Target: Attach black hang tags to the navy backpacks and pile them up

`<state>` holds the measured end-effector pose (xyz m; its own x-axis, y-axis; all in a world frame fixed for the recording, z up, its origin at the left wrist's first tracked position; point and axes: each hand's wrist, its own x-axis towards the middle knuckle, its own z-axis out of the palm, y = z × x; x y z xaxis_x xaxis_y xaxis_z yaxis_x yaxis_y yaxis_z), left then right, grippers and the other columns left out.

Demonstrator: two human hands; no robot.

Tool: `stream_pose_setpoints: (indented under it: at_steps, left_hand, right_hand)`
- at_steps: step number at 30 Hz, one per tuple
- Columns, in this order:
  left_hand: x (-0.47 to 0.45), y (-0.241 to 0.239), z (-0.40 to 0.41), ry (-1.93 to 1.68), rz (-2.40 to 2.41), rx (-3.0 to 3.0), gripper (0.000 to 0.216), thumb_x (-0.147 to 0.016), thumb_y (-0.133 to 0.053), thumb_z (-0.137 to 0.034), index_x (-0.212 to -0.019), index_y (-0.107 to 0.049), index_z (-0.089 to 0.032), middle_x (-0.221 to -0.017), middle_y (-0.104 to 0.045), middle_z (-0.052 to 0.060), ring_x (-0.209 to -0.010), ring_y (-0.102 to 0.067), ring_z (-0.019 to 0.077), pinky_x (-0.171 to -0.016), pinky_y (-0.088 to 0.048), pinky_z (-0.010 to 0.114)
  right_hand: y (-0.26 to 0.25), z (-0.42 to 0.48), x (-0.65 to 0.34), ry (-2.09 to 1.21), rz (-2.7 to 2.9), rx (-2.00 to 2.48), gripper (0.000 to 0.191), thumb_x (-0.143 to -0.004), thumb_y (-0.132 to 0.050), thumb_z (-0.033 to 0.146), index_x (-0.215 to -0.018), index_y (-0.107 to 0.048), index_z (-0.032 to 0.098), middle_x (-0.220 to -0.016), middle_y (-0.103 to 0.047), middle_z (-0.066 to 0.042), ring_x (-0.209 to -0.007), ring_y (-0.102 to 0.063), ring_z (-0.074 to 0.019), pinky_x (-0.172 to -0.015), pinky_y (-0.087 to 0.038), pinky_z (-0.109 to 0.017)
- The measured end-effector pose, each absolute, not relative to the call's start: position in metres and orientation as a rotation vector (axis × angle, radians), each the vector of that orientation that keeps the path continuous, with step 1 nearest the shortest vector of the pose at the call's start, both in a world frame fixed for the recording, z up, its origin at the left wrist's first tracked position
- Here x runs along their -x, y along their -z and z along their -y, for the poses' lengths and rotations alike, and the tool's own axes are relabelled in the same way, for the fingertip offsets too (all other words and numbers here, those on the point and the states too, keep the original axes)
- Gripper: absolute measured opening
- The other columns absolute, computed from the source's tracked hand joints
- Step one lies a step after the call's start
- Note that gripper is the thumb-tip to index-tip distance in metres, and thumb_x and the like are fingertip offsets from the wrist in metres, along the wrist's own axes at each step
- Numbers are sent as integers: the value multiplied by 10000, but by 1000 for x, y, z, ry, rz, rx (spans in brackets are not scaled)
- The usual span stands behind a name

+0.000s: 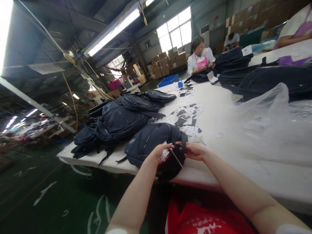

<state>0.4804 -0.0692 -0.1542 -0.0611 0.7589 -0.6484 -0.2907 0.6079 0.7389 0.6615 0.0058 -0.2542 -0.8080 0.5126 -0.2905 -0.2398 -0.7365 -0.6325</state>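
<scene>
A dark backpack [151, 138] lies at the table's near edge in front of me. My left hand [162, 153] is closed at its top end, with a crumpled white scrap [165, 155] in the palm. A thin, light-coloured stick-like tool [176, 158] slants down from its fingers; its kind is unclear. My right hand [194, 150] has its fingers closed around the backpack's black strap [183, 143], close to the left fingertips. The exact spot between both hands is small and dark.
More dark backpacks [119, 115] are piled to the left. Paper tags [186, 117] are scattered beyond my hands. Clear plastic bags [265, 113] and further backpacks [275, 81] lie to the right. Across the white table [214, 107], a person in a pink apron [202, 63] handles a dark bag.
</scene>
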Motion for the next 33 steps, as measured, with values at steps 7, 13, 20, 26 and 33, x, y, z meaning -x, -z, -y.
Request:
stream_pose_setpoints:
  at_steps: [7, 13, 20, 26, 33]
  left_hand:
    - [-497, 153, 63, -920, -1426, -503, 178, -871, -589, -206, -846, -687, -59, -501, -578, 20, -357, -483, 74, -352, -352, 173]
    - [-513, 157, 59, -974, -1507, -569, 115, -817, -658, -181, -789, -687, -74, -533, -608, 35, -415, -529, 99, -416, -414, 193]
    - [-519, 167, 61, -1030, -1566, -628, 190, -770, -716, -259, -751, -670, -75, -596, -639, 57, -469, -569, 119, -519, -472, 239]
    - [-517, 178, 58, -1047, -1667, -750, 206, -748, -730, -264, -756, -681, -65, -648, -667, 78, -535, -601, 145, -545, -455, 247]
    - [-520, 178, 54, -996, -1722, -821, 208, -691, -776, -259, -679, -676, -77, -594, -646, 57, -523, -570, 135, -544, -419, 246]
  right_hand:
    - [255, -10, -658, -2599, 803, 576, 197, -829, -693, 188, -1024, -661, 185, -809, -698, 6, -634, -638, -70, -555, -525, -146]
    - [252, -10, -653, -2525, 812, 707, 126, -808, -718, 164, -915, -653, 181, -718, -679, 25, -563, -606, -60, -511, -504, -128]
    - [253, -9, -651, -2472, 816, 812, 144, -764, -737, 135, -871, -644, 163, -675, -675, 15, -499, -565, -65, -406, -428, -121]
    - [251, -6, -647, -2389, 789, 909, 119, -732, -722, 103, -802, -635, 145, -612, -653, 13, -460, -530, -60, -348, -345, -106]
    - [254, 5, -648, -2223, 727, 904, 120, -729, -676, 40, -746, -621, 146, -569, -629, 28, -442, -503, -42, -332, -292, -98]
